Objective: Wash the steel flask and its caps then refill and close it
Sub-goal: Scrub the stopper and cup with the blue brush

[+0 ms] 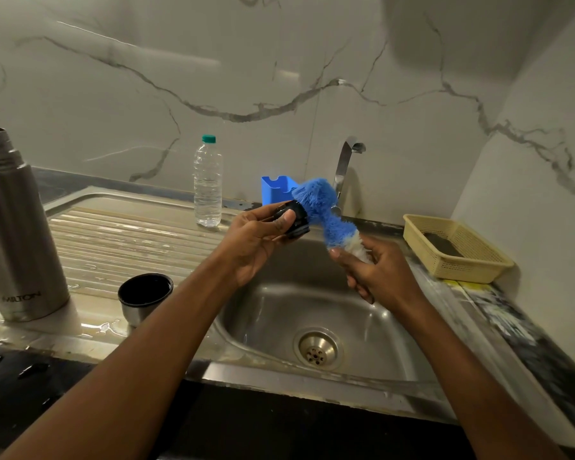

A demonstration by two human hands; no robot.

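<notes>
Landmark: we use the sink bowl (pixel 346 320) to say where things are.
Left hand: our left hand (pixel 256 240) is up over the left edge of the sink bowl. Its fingers and thumb curl round the black inner cap (pixel 296 220) and hold it tight.
Black inner cap: it sits at the tips of our left fingers, with its open side turned to the right, at the brush.
Right hand: our right hand (pixel 375 273) is over the sink bowl, lower and to the right. It grips the brush handle in a closed fist.
Brush: the blue bottle brush (pixel 326 207) sticks up and left from our right fist. Its fluffy top touches the black inner cap.
Steel flask: the steel flask (pixel 14 227) stands open and upright, far left of the sink bowl, well away from both hands.
Cup cap: the steel cup cap (pixel 145 298) sits mouth up on the wet draining board, between the steel flask and the sink bowl.
Other things: a water bottle (pixel 208 184), a blue holder (pixel 274 194) and the tap (pixel 346 164) stand behind the sink bowl. A yellow basket (pixel 458 247) lies to its right.
</notes>
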